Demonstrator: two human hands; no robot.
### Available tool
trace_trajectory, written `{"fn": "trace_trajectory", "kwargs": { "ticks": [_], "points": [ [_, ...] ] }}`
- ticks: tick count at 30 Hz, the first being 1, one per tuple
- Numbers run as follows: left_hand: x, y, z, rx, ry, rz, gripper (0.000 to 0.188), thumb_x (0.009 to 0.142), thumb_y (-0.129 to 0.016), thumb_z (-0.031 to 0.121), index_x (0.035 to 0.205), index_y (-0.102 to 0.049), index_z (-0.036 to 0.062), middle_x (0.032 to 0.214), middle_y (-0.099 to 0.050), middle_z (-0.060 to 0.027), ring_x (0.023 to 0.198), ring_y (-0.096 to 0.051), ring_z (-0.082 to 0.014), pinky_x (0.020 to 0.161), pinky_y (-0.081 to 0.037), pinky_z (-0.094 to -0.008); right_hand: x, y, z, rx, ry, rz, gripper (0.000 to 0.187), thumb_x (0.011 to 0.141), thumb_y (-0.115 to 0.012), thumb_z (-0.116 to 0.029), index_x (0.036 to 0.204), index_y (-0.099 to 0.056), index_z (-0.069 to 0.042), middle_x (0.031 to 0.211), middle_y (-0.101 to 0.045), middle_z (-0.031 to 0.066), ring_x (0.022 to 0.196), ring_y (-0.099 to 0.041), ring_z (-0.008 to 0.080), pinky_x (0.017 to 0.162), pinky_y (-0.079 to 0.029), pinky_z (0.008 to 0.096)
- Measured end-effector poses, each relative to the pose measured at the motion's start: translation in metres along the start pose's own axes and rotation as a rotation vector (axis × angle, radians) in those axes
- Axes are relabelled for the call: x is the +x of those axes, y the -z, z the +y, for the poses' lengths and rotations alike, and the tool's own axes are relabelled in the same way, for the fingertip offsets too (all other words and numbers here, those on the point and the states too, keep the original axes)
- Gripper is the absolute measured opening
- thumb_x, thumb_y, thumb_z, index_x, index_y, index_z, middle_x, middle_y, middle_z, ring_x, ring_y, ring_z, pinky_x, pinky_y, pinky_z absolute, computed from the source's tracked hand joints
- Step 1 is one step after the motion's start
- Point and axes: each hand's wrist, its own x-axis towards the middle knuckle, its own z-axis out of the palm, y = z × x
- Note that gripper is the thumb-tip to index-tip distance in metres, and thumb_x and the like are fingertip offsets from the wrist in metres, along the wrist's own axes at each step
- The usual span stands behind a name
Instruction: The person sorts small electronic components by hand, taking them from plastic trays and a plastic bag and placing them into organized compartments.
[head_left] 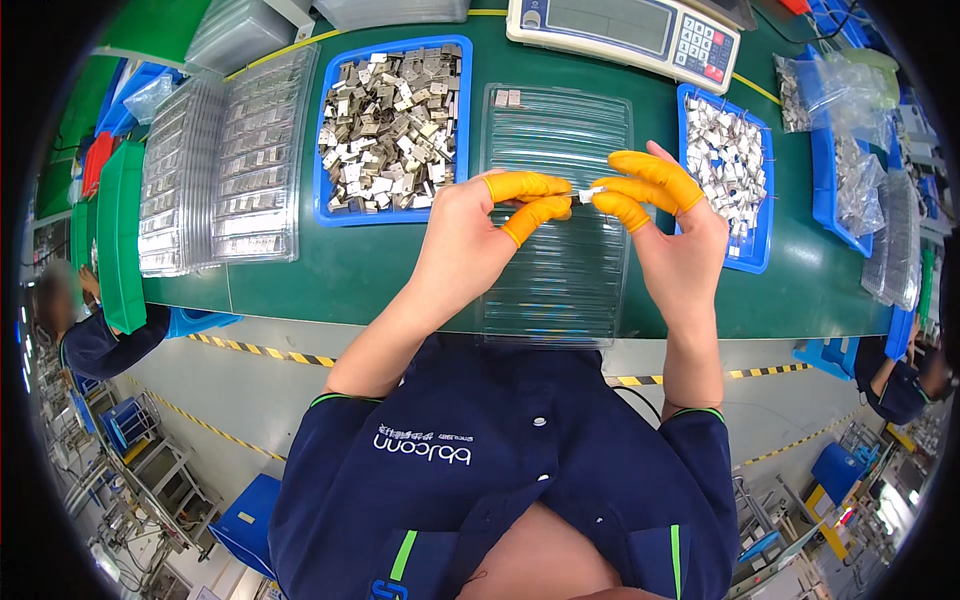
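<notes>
Both hands' grip (585, 195) pinches small metal part (590, 191) over clear tray (555, 260) (two parts inside); blue bin (325, 150) full.

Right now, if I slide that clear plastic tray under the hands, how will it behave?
The clear tray looks thin and moulded, so probably light and floppy if lifted by one edge. Nearly bare, with two metal parts at its far corner, it would likely skid easily on the green mat.

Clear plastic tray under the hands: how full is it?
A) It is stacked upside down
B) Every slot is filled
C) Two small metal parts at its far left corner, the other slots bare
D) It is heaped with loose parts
C: the clear plastic tray shows only two small metal parts at its far left corner; its other ribbed rows look bare.
</notes>
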Motion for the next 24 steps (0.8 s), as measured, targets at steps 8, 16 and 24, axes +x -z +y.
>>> {"fn": "trace_trajectory", "kwargs": {
  "ticks": [8, 16, 24],
  "points": [
    [-0.015, 0.008, 0.006, 0.288, -0.172, -0.027, 0.020, 0.069, -0.071, 0.004, 0.089, -0.069, 0.0054, 0.083, -0.066, -0.0072, 0.073, -0.060, -0.0221, 0.064, -0.048, -0.0289, 0.001, 0.008, -0.007, 0.081, 0.146, -0.139, 0.028, 0.065, -0.074, 0.000, 0.092, -0.066, 0.001, 0.098, -0.066, 0.0114, 0.087, -0.065, 0.0164, 0.090, -0.045, 0.0325],
    [-0.021, 0.021, -0.002, -0.052, -0.119, -0.152, 0.019, 0.072, -0.071, 0.002, 0.091, -0.068, 0.0013, 0.086, -0.066, -0.0073, 0.077, -0.061, -0.0157, 0.069, -0.048, -0.0247, 0.004, -0.011, 0.008, 0.720, -0.302, -0.452, 0.021, 0.058, -0.079, -0.003, 0.077, -0.070, -0.004, 0.075, -0.066, 0.0056, 0.075, -0.060, 0.0155, 0.094, -0.042, 0.0337],
    [-0.010, 0.031, -0.027, -0.110, -0.008, -0.057, 0.021, 0.074, -0.071, 0.007, 0.095, -0.069, 0.0039, 0.085, -0.067, -0.0038, 0.075, -0.060, -0.0098, 0.069, -0.048, -0.0236, 0.018, -0.034, 0.003, 0.390, -0.067, -0.281, 0.013, 0.067, -0.074, -0.005, 0.079, -0.070, -0.005, 0.078, -0.066, 0.0041, 0.076, -0.060, 0.0146, 0.075, -0.048, 0.0298]
  ]
}}
